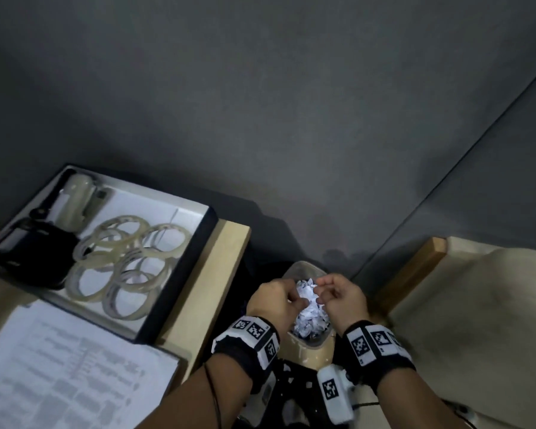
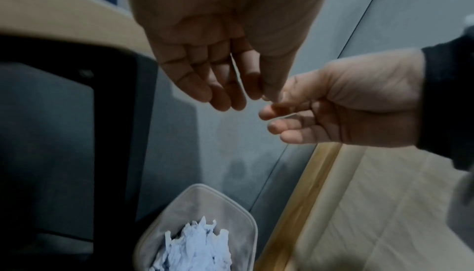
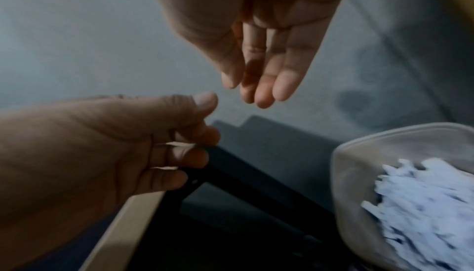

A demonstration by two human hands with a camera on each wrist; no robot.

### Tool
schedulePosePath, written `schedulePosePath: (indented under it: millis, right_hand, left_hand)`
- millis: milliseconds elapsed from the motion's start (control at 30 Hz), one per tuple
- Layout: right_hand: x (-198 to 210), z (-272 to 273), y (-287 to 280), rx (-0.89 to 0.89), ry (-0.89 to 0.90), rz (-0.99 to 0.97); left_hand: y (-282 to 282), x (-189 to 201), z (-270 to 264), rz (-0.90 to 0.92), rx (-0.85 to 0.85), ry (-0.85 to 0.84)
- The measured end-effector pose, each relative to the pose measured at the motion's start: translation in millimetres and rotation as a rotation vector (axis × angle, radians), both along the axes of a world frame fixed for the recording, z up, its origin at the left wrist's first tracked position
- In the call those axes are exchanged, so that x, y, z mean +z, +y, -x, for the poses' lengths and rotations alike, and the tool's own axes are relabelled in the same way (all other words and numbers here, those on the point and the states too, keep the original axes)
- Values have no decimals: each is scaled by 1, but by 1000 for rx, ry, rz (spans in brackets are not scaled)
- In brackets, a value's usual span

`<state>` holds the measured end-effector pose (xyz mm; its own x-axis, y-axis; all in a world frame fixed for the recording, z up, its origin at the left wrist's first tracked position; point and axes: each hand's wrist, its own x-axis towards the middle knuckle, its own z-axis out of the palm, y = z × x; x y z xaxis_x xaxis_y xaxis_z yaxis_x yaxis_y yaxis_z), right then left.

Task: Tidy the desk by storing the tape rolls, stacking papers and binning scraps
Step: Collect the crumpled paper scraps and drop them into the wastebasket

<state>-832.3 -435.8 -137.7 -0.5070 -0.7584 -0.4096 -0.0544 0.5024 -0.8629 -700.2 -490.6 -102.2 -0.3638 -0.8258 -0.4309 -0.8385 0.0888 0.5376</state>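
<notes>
Both hands hover close together over a small pale bin [image 1: 304, 267] [image 2: 200, 189] [image 3: 384, 135] heaped with white paper scraps [image 1: 310, 320] [image 2: 197, 245] [image 3: 423, 204]. My left hand [image 1: 294, 300] [image 2: 231, 101] [image 3: 202, 133] has relaxed fingers, with thin paper slivers [image 3: 179, 144] caught between them. My right hand [image 1: 321, 289] [image 2: 274, 119] [image 3: 246, 93] hangs with loose fingers, its tips almost touching the left hand's, and nothing shows in it. Several clear tape rolls [image 1: 127, 264] lie in a black-rimmed box [image 1: 209, 227] on the desk. A stack of printed papers [image 1: 68, 366] lies in front of the box.
The box also holds a tape dispenser [image 1: 75, 199] and a black object [image 1: 41, 255]. The bin stands on the grey floor between the desk's right edge [image 1: 226, 252] and a wood-framed beige cushion [image 1: 477, 305]. A black desk leg [image 2: 115, 133] runs beside the bin.
</notes>
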Motion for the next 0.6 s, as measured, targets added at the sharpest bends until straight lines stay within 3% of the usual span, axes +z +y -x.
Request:
schedulePosePath:
  millis: [133, 267, 433, 600]
  right_hand:
    - [45, -37, -6, 147, 63, 19]
    - [98, -99, -3, 285, 208, 77]
    - [131, -213, 7, 559, 135, 111]
    - [158, -340, 33, 952, 216, 119]
  left_hand:
    - [17, 36, -45, 100, 1, 40]
    - [48, 72, -127, 166, 210, 116]
    - [100, 107, -248, 188, 420, -11]
    - [163, 124, -368, 137, 709, -119]
